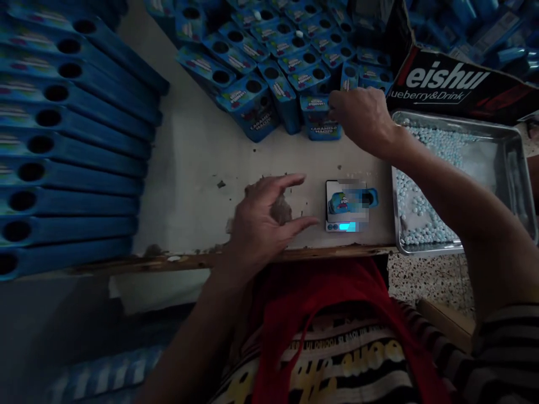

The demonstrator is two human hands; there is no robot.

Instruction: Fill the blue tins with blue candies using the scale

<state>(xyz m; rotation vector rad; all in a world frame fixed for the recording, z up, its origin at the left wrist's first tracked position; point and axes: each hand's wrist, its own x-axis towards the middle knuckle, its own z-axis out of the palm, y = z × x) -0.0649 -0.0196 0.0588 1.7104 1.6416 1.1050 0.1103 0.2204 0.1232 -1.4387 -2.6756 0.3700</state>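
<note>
My right hand (364, 115) is closed at the top of a blue candy box (323, 130) in the front row, its fingertips bent over the box's upper edge. What those fingers hold, if anything, is hidden. Nearer the table's front edge, my left hand (269, 216) stays open, thumb and fingers apart with nothing between them. To its right lies a small digital scale (332, 227) with a lit display. A small blue container (340, 203) with a dark opening rests on the scale, partly blurred out.
Several blue boxes (309, 76) with round holes fill the back. More tall boxes (84, 168) lie in a row at left. A metal tray (492, 160) of small pale candies stands at right, before a black carton (446, 84) of blue packages. The table's wooden edge (168, 261) runs in front.
</note>
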